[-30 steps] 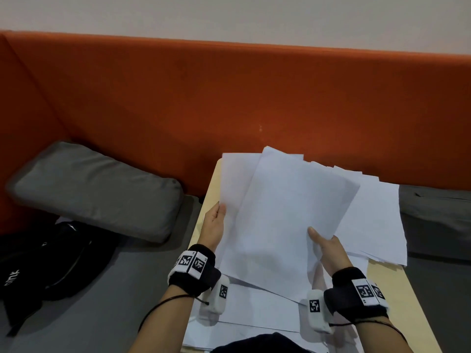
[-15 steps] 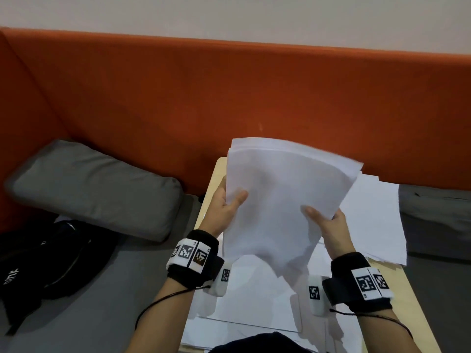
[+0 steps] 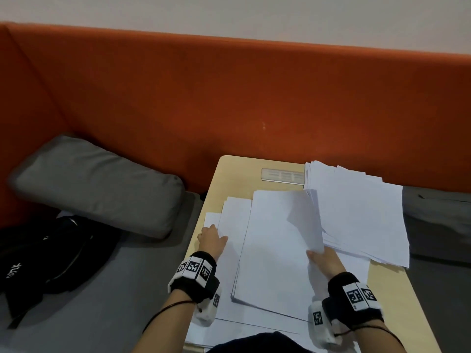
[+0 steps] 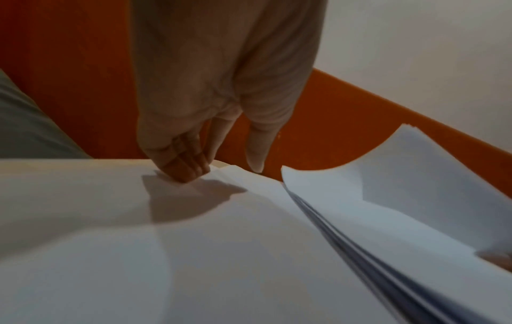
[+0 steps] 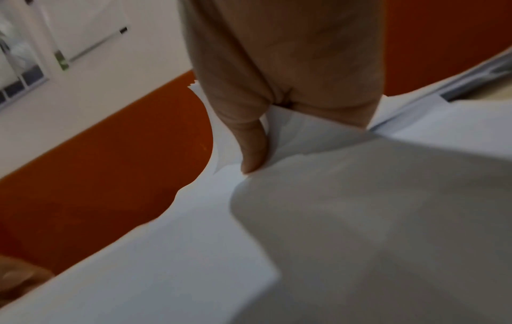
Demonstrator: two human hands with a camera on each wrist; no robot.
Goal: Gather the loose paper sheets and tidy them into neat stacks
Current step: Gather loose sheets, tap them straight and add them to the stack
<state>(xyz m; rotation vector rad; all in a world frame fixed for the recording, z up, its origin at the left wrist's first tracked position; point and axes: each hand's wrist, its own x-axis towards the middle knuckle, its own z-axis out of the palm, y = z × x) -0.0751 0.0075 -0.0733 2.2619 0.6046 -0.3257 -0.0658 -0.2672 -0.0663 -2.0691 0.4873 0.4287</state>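
Observation:
A bundle of white sheets lies on the wooden table, its right edge curled upward. My right hand grips that edge with the thumb on top and the fingers hidden beneath. Loose sheets stick out crooked under the bundle on the left. My left hand is at their left edge, fingers curled onto the paper with the thumb beside them, pinching it. A rougher stack of sheets lies at the table's back right.
An orange sofa back rises right behind the table. A grey cushion and a black bag lie on the seat to the left, and another grey cushion to the right. A socket panel is set in the tabletop.
The bundle, held up on end in both hands half a second ago, now lies flat on the table. My left hand has left it and moved to the loose sheets on the left.

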